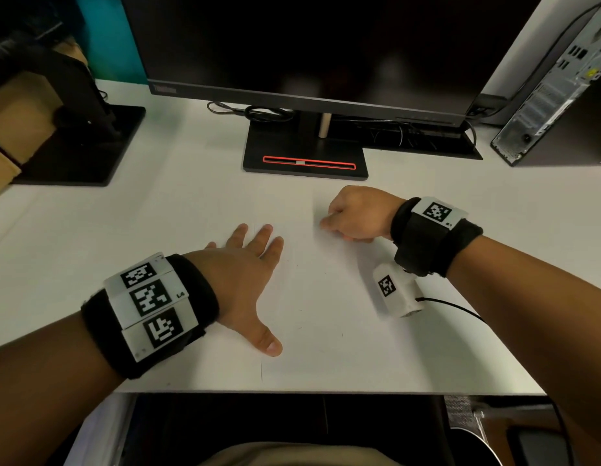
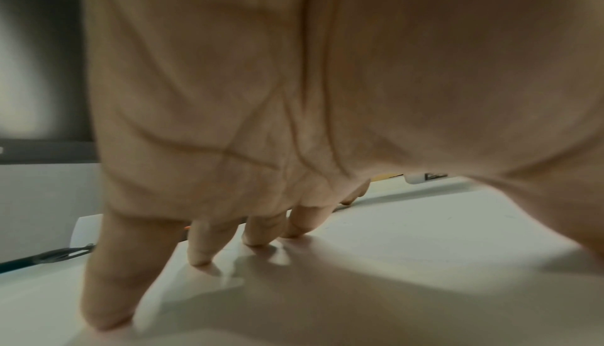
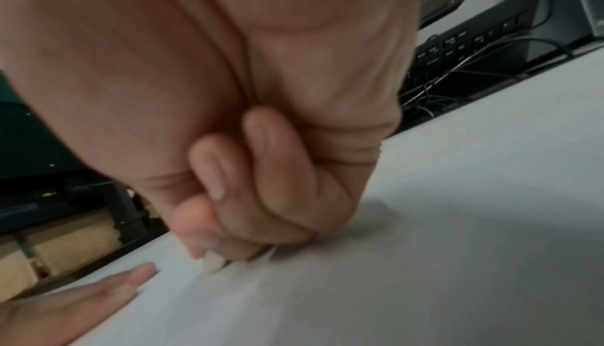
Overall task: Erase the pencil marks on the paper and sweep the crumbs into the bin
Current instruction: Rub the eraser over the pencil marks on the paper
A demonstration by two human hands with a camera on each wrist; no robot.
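Note:
A white sheet of paper lies on the white desk, with a few tiny dark specks on it. My left hand lies flat on the sheet's left part, fingers spread; its fingertips press the paper. My right hand is curled near the sheet's far edge. In the right wrist view its fingers pinch a small white eraser, tip down on the paper. My left hand's fingers show at the lower left of that view.
A monitor stand sits just beyond the paper, with a keyboard and cables behind it. A PC tower stands far right, and a second black stand far left. Below the desk's front edge, a round metal-rimmed container shows.

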